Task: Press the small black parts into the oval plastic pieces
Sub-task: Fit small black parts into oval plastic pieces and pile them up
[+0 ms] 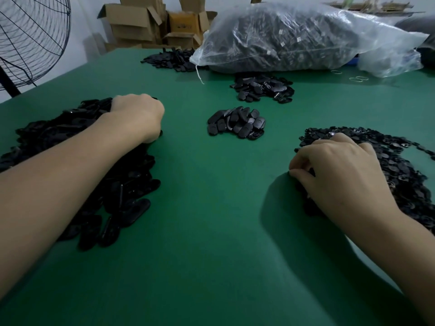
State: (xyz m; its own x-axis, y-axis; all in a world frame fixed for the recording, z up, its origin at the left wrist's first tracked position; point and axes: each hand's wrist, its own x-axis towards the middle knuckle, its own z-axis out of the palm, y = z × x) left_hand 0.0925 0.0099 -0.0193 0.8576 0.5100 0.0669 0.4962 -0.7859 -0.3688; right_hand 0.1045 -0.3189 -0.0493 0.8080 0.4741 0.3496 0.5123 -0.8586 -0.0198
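Pick-up stage. The oval plastic pieces (122,184) lie heaped under the left hand (138,116) and along its forearm. The fingers curl down into the heap, and whether they grip a piece is hidden. The small black parts (400,165) spread beneath and to the right of the right hand (336,170). Its thumb and curled fingers draw together at the heap's left edge; a pinched part cannot be confirmed. Best practice, probably: single out one piece and one part, seat the part squarely, then press firmly. Both forearms lie low over the green table (211,231). A smaller heap of ovals (236,123) sits ahead, between the hands.
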